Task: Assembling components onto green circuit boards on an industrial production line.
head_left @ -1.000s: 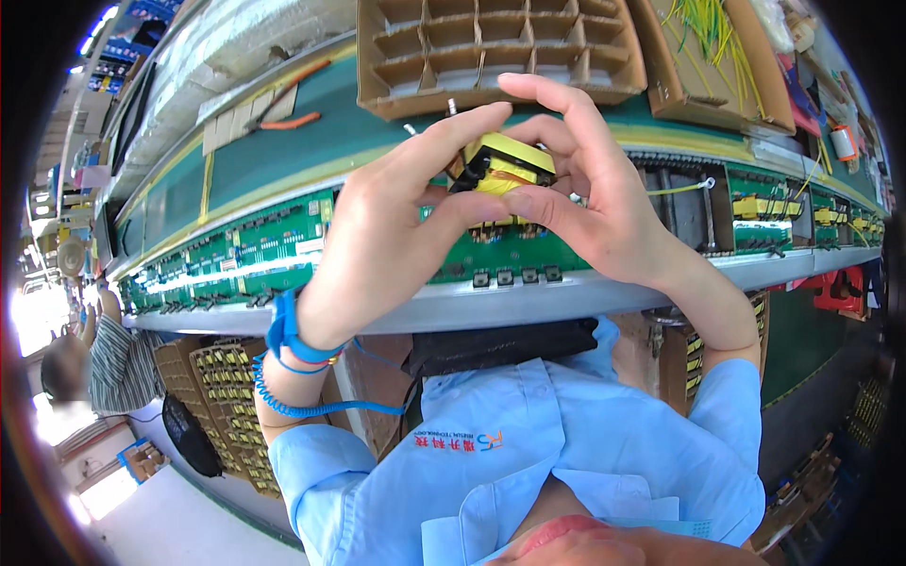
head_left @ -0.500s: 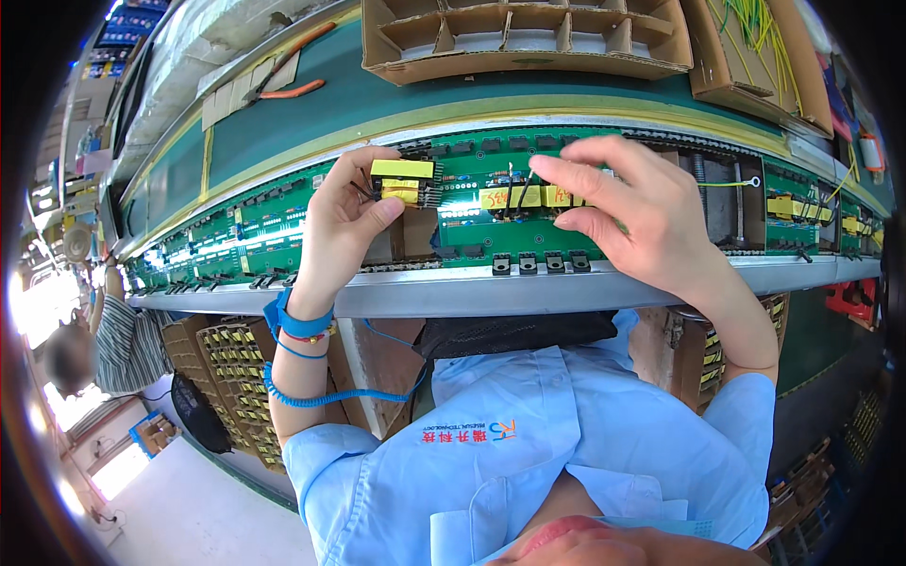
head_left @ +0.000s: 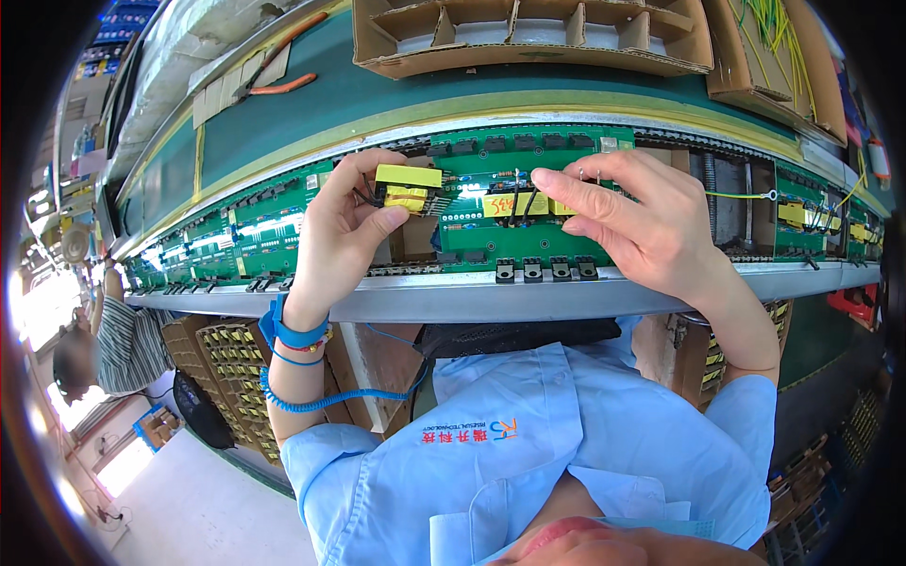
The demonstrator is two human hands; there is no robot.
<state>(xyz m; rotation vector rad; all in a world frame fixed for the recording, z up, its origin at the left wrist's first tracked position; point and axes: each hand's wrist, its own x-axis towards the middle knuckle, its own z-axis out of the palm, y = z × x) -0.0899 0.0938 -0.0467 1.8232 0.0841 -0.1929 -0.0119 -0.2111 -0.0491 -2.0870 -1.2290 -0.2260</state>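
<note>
My left hand (head_left: 332, 236) is closed, pinching a transformer (head_left: 408, 176) wrapped in yellow tape, with its row of metal pins facing right. It is held just above the line of green circuit boards. Right of it, a yellow-taped transformer (head_left: 501, 205) with red markings sits on a circuit board (head_left: 472, 242), and black wire leads (head_left: 529, 205) stand up across it. My right hand (head_left: 651, 222) hovers over the right part of that board, thumb and forefinger apart beside the leads and yellow tape. Its palm side and part of the board beneath are hidden.
Metal rails (head_left: 396, 294) carry the boards. Beyond them are a divided cardboard box (head_left: 528, 61), a box with yellow-green wires (head_left: 779, 71) and orange-handled pliers (head_left: 288, 85). A coiled blue cord (head_left: 321, 406) runs from my left wrist strap. Another person (head_left: 132, 344) stands at far left.
My right hand has shifted slightly right and down, its forefinger away from the tip of a lead. The left hand still holds the transformer. The boards appear slightly further right.
</note>
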